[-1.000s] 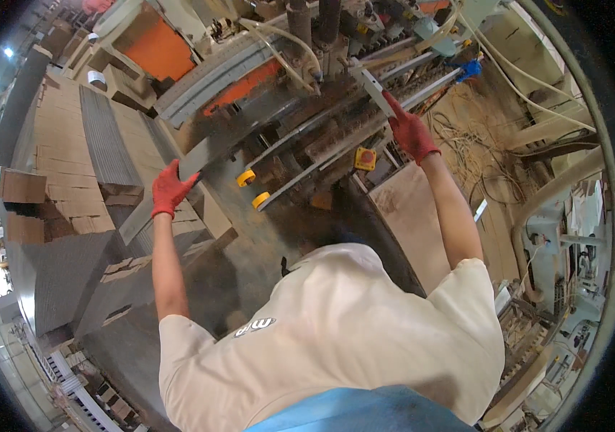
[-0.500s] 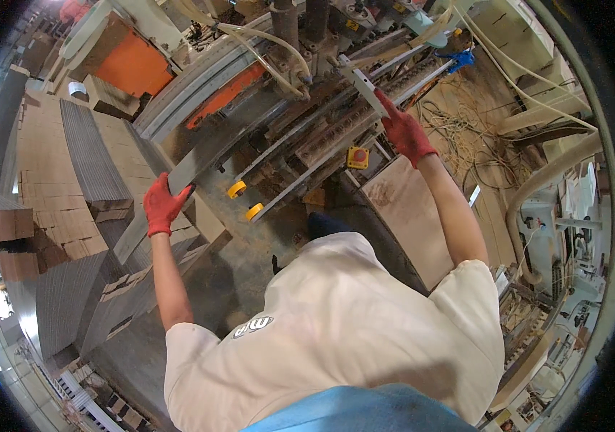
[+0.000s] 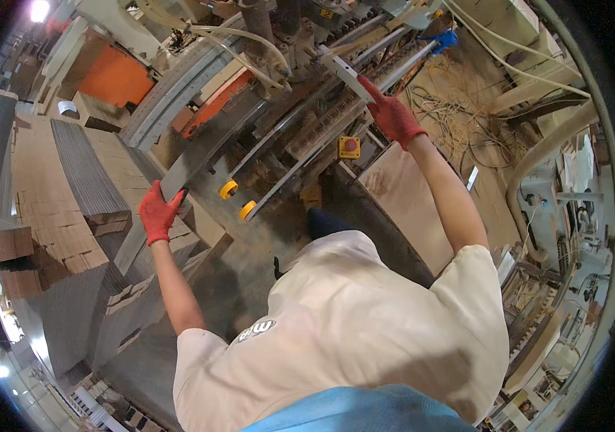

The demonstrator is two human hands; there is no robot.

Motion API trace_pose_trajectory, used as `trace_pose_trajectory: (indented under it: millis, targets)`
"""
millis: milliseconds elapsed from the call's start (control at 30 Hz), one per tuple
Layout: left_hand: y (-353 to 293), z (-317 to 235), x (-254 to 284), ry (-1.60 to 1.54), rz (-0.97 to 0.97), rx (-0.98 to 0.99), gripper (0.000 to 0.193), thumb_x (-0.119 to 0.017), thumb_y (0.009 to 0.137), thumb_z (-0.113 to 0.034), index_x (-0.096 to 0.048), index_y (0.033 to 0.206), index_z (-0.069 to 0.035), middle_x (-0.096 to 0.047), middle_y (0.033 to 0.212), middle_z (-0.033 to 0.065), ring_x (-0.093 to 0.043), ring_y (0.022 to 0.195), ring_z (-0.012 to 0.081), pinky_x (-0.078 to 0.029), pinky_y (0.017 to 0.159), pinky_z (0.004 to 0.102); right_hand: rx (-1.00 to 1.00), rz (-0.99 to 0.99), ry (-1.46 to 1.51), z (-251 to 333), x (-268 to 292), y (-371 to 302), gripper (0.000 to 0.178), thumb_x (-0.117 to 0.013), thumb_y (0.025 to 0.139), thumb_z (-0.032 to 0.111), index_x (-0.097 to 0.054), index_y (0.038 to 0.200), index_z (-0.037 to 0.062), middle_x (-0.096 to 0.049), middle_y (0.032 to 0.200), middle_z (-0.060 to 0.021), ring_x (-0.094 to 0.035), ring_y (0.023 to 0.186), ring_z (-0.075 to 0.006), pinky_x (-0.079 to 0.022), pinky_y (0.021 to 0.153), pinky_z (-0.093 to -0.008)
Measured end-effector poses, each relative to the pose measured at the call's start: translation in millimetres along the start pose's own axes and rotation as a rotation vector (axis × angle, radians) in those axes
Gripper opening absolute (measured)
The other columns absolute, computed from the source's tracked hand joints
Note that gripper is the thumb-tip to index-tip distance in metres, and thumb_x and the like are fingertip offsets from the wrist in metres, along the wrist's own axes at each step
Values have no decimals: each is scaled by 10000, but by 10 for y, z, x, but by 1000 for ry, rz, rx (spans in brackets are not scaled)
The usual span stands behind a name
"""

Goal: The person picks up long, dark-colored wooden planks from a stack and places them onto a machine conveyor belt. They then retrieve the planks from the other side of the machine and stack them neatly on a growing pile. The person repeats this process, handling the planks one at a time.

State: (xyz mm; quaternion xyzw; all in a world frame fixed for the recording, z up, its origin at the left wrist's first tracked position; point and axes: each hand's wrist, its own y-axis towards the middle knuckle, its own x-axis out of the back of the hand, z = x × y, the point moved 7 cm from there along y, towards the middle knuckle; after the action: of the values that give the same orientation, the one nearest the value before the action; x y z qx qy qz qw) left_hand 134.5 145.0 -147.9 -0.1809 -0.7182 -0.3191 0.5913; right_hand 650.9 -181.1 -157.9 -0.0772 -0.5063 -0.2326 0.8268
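Observation:
My left hand, in a red work glove, is closed round a long, flat grey board. The board slants from the stacks at the left up into the machine, where its far end is hidden. My right hand, also red-gloved, is on the near end of a pale straight bar over the machine bed. Its index finger lies along the bar and the other fingers are bent, partly hidden. Below the bar run two metal rails with yellow round ends.
Tall stacks of boards fill the left side. A yellow box with a red button sits beside the rails. A brown flat panel lies under my right arm. Tangled strips cover the floor at right. Pale hoses hang above the machine.
The whole view has shifted slightly, with the machine appearing farther left and up. My left hand still holds the board, and my right hand stays at the pale bar.

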Motion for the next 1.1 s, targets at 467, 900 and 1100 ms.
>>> trace_pose_trajectory:
  millis: [467,900,1100]
  targets:
    - [134,-111,18,-19,106,102,590,-832,764,-508,-641,1060,-35,-713,970,211,-677,937,427,-529,786,509,-222,78,4,-45,15,2,673,-494,1046,208,-217,1646,337,-701,919,-265,-693,803,-440,-518,710,-564]
    - [125,-77,-9,-5,168,178,749,-826,763,-538,-651,1257,-3,-719,1116,243,-686,1032,430,-530,855,512,-347,157,-17,29,73,-33,567,-464,1069,318,-324,1602,184,-722,948,-254,-699,836,-461,-534,727,-568]
    - [154,-174,23,21,74,82,589,-855,748,-466,-635,1071,-25,-701,940,207,-672,912,423,-513,769,509,-359,144,61,-76,-18,-21,556,-421,1083,396,-321,1593,197,-717,918,-258,-689,832,-470,-526,743,-579]
